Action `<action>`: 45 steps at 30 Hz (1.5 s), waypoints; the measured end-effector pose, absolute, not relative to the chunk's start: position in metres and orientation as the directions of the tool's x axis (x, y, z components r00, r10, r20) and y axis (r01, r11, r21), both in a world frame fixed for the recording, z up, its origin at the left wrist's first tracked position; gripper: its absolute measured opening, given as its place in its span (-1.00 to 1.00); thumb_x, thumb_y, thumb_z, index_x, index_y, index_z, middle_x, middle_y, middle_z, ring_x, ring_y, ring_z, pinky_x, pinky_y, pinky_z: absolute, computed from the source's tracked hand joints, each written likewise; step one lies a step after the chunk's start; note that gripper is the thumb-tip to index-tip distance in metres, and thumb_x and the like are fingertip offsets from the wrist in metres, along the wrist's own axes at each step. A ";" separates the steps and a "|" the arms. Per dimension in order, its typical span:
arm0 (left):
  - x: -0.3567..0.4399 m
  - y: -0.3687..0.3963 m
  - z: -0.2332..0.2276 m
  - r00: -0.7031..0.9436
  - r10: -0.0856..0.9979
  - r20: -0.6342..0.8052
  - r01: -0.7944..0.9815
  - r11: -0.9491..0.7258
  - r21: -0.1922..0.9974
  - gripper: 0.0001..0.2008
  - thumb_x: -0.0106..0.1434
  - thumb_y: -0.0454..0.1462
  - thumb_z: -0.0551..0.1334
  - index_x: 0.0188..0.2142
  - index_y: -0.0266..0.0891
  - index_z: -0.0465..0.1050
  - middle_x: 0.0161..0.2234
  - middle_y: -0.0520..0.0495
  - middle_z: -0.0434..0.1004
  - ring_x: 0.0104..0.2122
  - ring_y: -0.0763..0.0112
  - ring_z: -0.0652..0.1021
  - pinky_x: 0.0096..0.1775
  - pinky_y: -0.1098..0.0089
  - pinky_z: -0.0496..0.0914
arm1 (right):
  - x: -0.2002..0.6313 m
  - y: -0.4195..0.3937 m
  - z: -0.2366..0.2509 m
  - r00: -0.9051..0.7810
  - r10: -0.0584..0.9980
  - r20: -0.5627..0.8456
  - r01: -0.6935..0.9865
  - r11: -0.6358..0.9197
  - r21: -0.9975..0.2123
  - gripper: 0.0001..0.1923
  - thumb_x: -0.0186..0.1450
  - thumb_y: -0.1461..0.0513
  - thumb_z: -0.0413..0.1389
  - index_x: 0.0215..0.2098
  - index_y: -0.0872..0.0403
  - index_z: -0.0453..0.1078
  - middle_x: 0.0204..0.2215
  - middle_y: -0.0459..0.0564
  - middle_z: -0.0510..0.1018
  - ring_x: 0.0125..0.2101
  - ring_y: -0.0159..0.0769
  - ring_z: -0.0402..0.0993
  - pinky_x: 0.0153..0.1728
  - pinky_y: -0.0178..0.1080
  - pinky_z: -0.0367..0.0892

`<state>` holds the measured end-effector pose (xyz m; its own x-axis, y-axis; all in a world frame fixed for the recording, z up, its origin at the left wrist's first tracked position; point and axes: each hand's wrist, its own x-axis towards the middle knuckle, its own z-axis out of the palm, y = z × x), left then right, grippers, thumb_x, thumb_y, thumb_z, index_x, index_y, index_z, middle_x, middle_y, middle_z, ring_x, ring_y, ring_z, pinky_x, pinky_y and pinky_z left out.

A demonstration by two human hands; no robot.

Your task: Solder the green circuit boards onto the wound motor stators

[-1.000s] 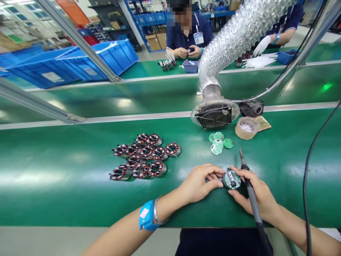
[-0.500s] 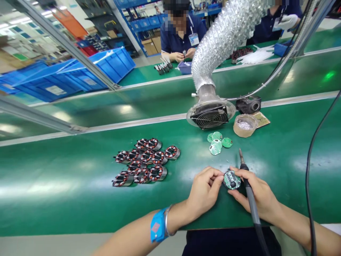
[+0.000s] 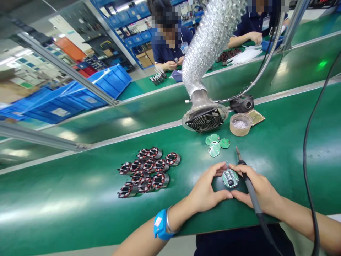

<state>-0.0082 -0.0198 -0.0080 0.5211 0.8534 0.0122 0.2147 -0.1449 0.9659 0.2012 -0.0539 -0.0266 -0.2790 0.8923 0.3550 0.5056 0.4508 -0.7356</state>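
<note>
A round green circuit board [image 3: 230, 178] with dark components lies face up between my two hands, near the front of the bench. My left hand [image 3: 209, 186] curves round its left side, fingertips at the far edge and thumb at the near edge. What lies beneath the board is mostly hidden. In my right hand [image 3: 257, 188] is a soldering iron [image 3: 249, 188], its tip pointing away from me, clear of the board. The right thumb and fingertips also reach the board's right side. Several loose green circuit boards [image 3: 214, 148] lie beyond my hands.
Several wound motor stators [image 3: 149, 165] stand grouped at left. A fume extractor [image 3: 205, 119] hangs over the bench beside a round solder-filled container [image 3: 240, 124] and a black holder [image 3: 242, 104]. The iron's cable [image 3: 306, 160] crosses at right. Co-workers sit opposite.
My left hand has gone from pinching at the board's left edge to curving round it, its thumb now at the near edge. The iron remains in my right hand. The camera view has tilted.
</note>
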 end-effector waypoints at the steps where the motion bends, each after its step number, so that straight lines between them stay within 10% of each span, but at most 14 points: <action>1: -0.007 -0.018 -0.009 0.533 0.846 -0.008 0.186 -0.108 0.977 -0.26 0.02 -0.17 0.46 0.17 -0.17 0.26 0.11 -0.22 0.41 0.07 0.14 0.45 0.12 0.06 0.33 | 0.203 -0.054 -0.024 -0.285 0.901 0.326 0.469 0.428 -0.773 -0.40 0.18 0.26 0.21 0.14 0.00 0.10 0.07 0.15 0.48 0.00 -0.11 0.52 -0.03 -0.15 0.50; 7: -0.005 -0.019 0.001 0.483 0.793 -0.371 -0.260 0.535 0.804 -0.47 0.18 0.02 0.30 -0.05 -0.38 0.47 -0.16 -0.28 0.59 -0.23 0.24 0.60 -0.11 0.21 0.48 | 0.206 -0.052 -0.009 -0.131 0.954 0.269 -0.016 0.269 -0.963 -0.64 0.32 0.28 0.08 0.04 -0.05 0.10 0.18 0.18 0.36 0.01 -0.08 0.50 -0.12 -0.06 0.56; 15: -0.003 -0.022 0.012 0.548 0.719 -0.426 -0.403 0.674 0.619 -0.54 0.20 -0.05 0.31 -0.10 -0.43 0.48 -0.23 -0.26 0.59 -0.25 0.25 0.61 -0.12 0.28 0.48 | 0.200 -0.050 -0.004 -0.077 0.947 0.313 0.064 0.318 -0.946 -0.69 0.32 0.27 0.12 0.00 -0.02 0.19 0.08 0.16 0.46 0.00 -0.10 0.51 -0.10 -0.08 0.54; 18: -0.007 -0.022 0.006 0.554 0.745 -0.370 -0.283 0.587 0.758 -0.49 0.28 0.01 0.18 -0.03 -0.42 0.43 -0.16 -0.30 0.56 -0.21 0.19 0.60 -0.09 0.18 0.48 | 0.202 -0.048 -0.003 -0.077 0.944 0.321 0.113 0.328 -0.938 -0.70 0.33 0.26 0.11 0.00 -0.02 0.21 0.07 0.14 0.48 0.03 -0.10 0.48 -0.09 -0.07 0.53; 21: -0.014 -0.028 0.003 0.591 0.796 -0.126 0.061 0.112 0.992 -0.48 0.31 -0.05 0.14 0.14 -0.35 0.30 0.01 -0.33 0.47 -0.04 0.09 0.52 0.01 0.06 0.41 | 0.209 -0.042 -0.003 -0.058 0.949 0.310 0.222 0.315 -0.923 -0.72 0.32 0.24 0.12 -0.01 -0.02 0.23 0.06 0.11 0.49 -0.02 -0.14 0.52 -0.08 -0.10 0.51; 26: -0.027 -0.039 0.014 0.780 0.620 0.088 0.408 -0.610 0.679 -0.42 0.29 -0.17 0.14 0.26 -0.27 0.09 0.14 -0.32 0.34 0.10 0.08 0.40 0.11 0.11 0.33 | 0.225 -0.027 -0.008 -0.058 0.944 0.325 0.453 0.315 -0.834 -0.73 0.30 0.19 0.15 -0.04 -0.03 0.27 0.02 0.06 0.54 -0.12 -0.20 0.58 -0.07 -0.16 0.48; 35: -0.110 0.025 0.041 0.247 0.962 0.115 0.963 -0.257 0.081 -0.59 0.14 -0.32 0.23 0.01 -0.34 0.37 -0.07 -0.33 0.47 -0.02 -0.07 0.45 0.06 -0.13 0.24 | 0.214 -0.006 -0.016 -0.252 0.805 0.538 0.506 0.583 -0.636 -0.79 0.29 0.30 0.12 -0.10 0.01 0.30 -0.07 0.07 0.60 -0.13 -0.22 0.59 -0.10 -0.26 0.50; 41: -0.085 0.025 0.030 0.713 0.697 0.069 0.615 -0.670 0.416 -0.44 0.15 -0.56 0.02 0.12 -0.19 0.30 0.17 -0.15 0.34 0.22 0.19 0.27 0.19 0.12 0.22 | 0.200 0.004 -0.015 -0.340 0.724 0.600 0.460 0.685 -0.565 -0.71 0.26 0.35 0.11 -0.07 0.02 0.26 -0.07 0.09 0.60 -0.12 -0.22 0.59 -0.10 -0.24 0.50; 45: -0.054 0.013 0.021 0.613 0.780 0.124 0.497 -0.503 0.707 -0.60 0.31 -0.42 0.01 0.13 -0.21 0.27 0.12 -0.23 0.35 0.09 0.25 0.42 0.08 0.20 0.37 | 0.204 0.002 -0.020 -0.447 0.750 0.488 0.449 0.660 -0.602 -0.55 0.22 0.33 0.14 0.05 0.04 0.18 0.05 0.14 0.50 0.01 -0.18 0.50 -0.01 -0.17 0.46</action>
